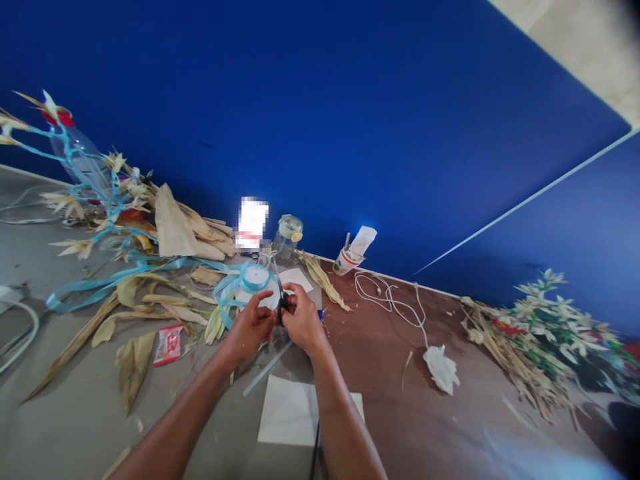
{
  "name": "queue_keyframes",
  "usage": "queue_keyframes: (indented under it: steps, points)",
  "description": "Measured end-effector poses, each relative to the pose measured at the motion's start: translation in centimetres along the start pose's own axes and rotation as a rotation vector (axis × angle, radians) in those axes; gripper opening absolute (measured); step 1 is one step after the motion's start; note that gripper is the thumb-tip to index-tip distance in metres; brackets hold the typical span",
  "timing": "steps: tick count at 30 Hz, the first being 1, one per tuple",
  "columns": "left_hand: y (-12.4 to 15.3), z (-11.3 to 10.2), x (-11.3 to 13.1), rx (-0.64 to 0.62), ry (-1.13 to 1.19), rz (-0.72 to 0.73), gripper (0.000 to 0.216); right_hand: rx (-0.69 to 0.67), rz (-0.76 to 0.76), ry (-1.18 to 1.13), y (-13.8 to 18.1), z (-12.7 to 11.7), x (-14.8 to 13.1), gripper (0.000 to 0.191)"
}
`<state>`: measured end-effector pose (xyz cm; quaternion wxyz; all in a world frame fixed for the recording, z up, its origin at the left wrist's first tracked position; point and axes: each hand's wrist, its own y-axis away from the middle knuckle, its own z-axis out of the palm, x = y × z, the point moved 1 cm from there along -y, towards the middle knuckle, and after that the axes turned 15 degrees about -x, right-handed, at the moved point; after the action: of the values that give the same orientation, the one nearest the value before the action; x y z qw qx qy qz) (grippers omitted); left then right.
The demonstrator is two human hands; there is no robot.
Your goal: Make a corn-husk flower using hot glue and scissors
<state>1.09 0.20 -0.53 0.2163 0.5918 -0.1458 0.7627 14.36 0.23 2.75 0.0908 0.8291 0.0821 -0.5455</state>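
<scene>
In the head view, my right hand is closed round the black handles of a pair of scissors, whose blades point away from me. My left hand is right beside it, fingers bent and tips close to the handles; whatever it pinches is too small to make out. Just beyond my hands lies a roll of light blue ribbon, its loose end trailing left. A pale flat strip lies below my hands. Closer to me is a white sheet of paper, partly behind my right forearm.
Dried corn husks and a red wrapper lie left. A plastic bottle stands behind blue-stemmed husk flowers. Along the blue partition stand a lit screen, a clear jar and a cup. A white cable and flower bundle lie right.
</scene>
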Motion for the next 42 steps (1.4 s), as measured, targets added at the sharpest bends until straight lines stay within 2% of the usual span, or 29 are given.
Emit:
queue_keyframes:
  steps: [6, 13, 18, 24, 32, 37, 42]
  points:
    - [-0.1, -0.1, 0.6, 0.005, 0.082, -0.058, 0.051, 0.147, 0.008, -0.303, -0.7, -0.2, 0.1, 0.042]
    - [-0.2, -0.3, 0.8, 0.008, 0.119, -0.081, 0.047, 0.29, -0.004, -0.45, -0.8, -0.9, 0.3, 0.043]
    - [0.0, -0.2, 1.0, 0.085, 0.12, -0.048, 0.042, 0.294, 0.007, -0.509, -0.7, -1.1, 0.3, 0.044]
    - [0.2, 0.1, 1.8, 0.106, 0.164, -0.07, 0.045, 0.273, -0.013, -0.494, -0.8, -0.5, 0.5, 0.042]
    - [0.0, -0.1, 1.0, 0.052, 0.123, -0.046, 0.036, 0.258, -0.036, -0.429, -0.8, 0.1, 0.2, 0.044]
    - [-0.1, -0.3, 1.1, 0.162, 0.211, 0.007, 0.035, 0.232, -0.093, -0.377, -0.6, 0.4, -0.1, 0.044]
    - [-0.2, -1.1, 1.2, 0.295, 0.39, 0.098, 0.032, 0.113, -0.073, -0.136, 0.2, 2.2, -0.5, 0.039]
